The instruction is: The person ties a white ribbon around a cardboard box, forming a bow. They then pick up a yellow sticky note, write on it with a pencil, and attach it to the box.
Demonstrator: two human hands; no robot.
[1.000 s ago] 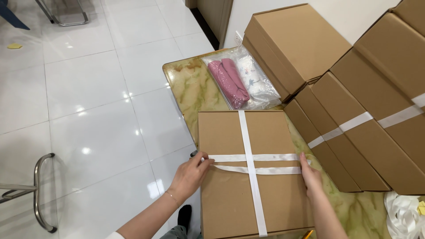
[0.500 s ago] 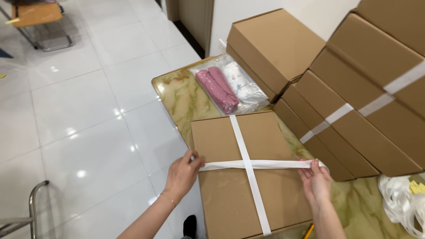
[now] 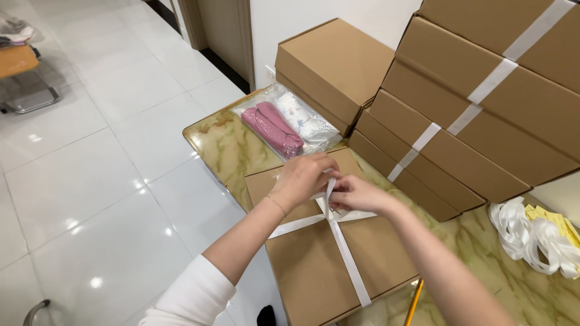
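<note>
On the marble table point(image 3: 229, 151), white ribbon point(image 3: 347, 256) is pinched by the left hand point(image 3: 304, 178) and right hand point(image 3: 356, 194), held together over a cardboard box point(image 3: 314, 265).

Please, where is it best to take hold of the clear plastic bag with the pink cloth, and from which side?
Probably the near-left edge of the clear plastic bag, coming from the open table side. It lies flat, the stacked cardboard boxes crowd its far side, and the tied box sits just in front.
</note>
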